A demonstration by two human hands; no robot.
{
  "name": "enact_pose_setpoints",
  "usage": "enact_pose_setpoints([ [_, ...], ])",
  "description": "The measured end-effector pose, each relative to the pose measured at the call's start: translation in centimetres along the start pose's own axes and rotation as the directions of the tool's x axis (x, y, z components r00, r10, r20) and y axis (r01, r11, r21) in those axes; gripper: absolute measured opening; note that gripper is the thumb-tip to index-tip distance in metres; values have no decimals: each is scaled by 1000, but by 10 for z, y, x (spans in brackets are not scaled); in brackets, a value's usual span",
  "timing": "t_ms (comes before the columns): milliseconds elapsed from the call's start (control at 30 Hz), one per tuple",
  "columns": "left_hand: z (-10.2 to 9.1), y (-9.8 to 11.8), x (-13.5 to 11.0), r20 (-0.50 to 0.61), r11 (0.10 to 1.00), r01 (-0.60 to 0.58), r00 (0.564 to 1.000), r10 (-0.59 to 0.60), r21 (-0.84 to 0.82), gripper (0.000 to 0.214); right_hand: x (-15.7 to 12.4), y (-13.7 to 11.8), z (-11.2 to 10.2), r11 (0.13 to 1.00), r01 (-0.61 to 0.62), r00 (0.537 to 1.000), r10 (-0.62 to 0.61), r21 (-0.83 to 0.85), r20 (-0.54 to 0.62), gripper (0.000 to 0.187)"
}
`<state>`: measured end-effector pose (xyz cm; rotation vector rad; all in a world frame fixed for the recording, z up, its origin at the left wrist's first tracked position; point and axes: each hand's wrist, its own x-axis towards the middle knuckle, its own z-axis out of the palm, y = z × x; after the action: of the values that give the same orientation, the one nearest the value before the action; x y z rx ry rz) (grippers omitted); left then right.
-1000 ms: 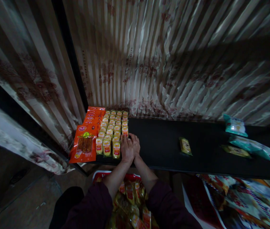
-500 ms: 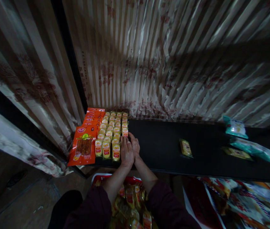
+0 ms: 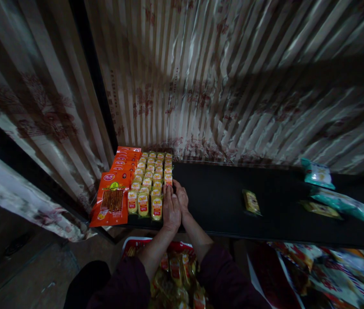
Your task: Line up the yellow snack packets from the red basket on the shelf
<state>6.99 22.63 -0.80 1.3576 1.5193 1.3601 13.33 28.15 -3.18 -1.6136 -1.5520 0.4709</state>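
Rows of small yellow packaged cakes (image 3: 143, 202) with red and white labels stand on a black shelf (image 3: 214, 193). At the front of the rightmost row is one packaged cake (image 3: 168, 179), its lower part hidden by my fingers. My left hand (image 3: 171, 211) lies against its front with the fingers together. Close beside it, my right hand (image 3: 182, 196) curls around the right side of the row. The two hands touch, and the hold underneath is partly hidden. Orange bags of stick snacks (image 3: 113, 199) line up left of the cakes.
Below the shelf edge, a red and white basket (image 3: 146, 240) holds more packaged cakes. A loose yellow packet (image 3: 251, 202) lies mid-shelf. Farther right are a teal packet (image 3: 319, 173) and a long teal bag (image 3: 344, 204). Striped sheeting (image 3: 201, 86) hangs behind; a dark post (image 3: 95, 73) rises left.
Almost nothing differs. The whole view has shifted slightly, and both hands stay at the front of the rightmost cake row.
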Motion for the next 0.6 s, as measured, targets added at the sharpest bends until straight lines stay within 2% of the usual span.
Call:
enact_pose_setpoints([
  [133, 1, -5, -3, 2, 997, -63, 998, 63, 50, 51, 0, -2, -5, 1000, -1, 1000, 1, -9, 26, 40],
  [300, 1, -4, -7, 23, 988, -116, 993, 114, 101, 53, 1, -5, -10, 997, -79, 996, 78, 18, 44, 45],
  [467, 0, -1, -12, 2, 961, -227, 973, 229, 161, 51, 3, 0, -10, 967, -103, 994, 106, 232, -2, 51],
  [600, 0, 2, -7, 4, 929, -327, 943, 332, 170, 50, 15, 0, -7, 869, -160, 981, 194, 469, -25, 63],
])
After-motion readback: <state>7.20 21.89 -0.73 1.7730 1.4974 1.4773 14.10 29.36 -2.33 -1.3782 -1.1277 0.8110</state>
